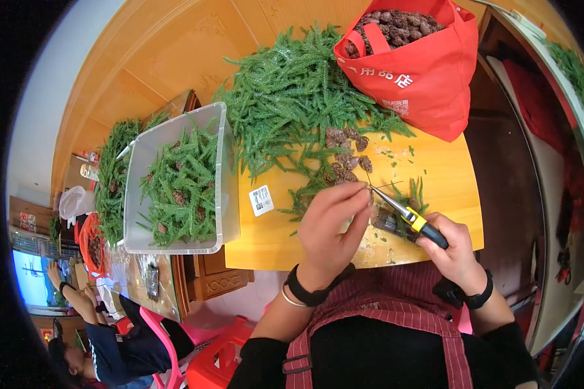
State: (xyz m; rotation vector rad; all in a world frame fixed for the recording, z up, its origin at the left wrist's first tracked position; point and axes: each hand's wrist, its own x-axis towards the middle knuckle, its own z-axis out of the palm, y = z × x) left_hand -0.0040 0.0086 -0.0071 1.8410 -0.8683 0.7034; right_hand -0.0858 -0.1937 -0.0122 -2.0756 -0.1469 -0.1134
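My right hand (pixel 451 246) is wrapped round pliers (pixel 420 225) with yellow and black handles. Their metal jaws reach the fingertips of my left hand (pixel 331 227). Thumb and finger of that hand are pinched together at the jaw tips, where thin dark wire (pixel 389 186) sticks out; anything else in the pinch is hidden. Just beyond the fingertips, several loose brown pine cones (pixel 344 159) lie on the yellow table (pixel 441 168). Beneath the pliers lies a dark bundle (pixel 388 222), partly covered, with a green sprig (pixel 414 194) beside it.
A heap of green fir sprigs (pixel 298 91) covers the table's far side, beside a red bag (pixel 422 84) of pine cones. At left stands a clear plastic bin (pixel 226 175) of sprigs with cones. A white label (pixel 261 200) lies nearby. Another person (pixel 120 343) sits at lower left.
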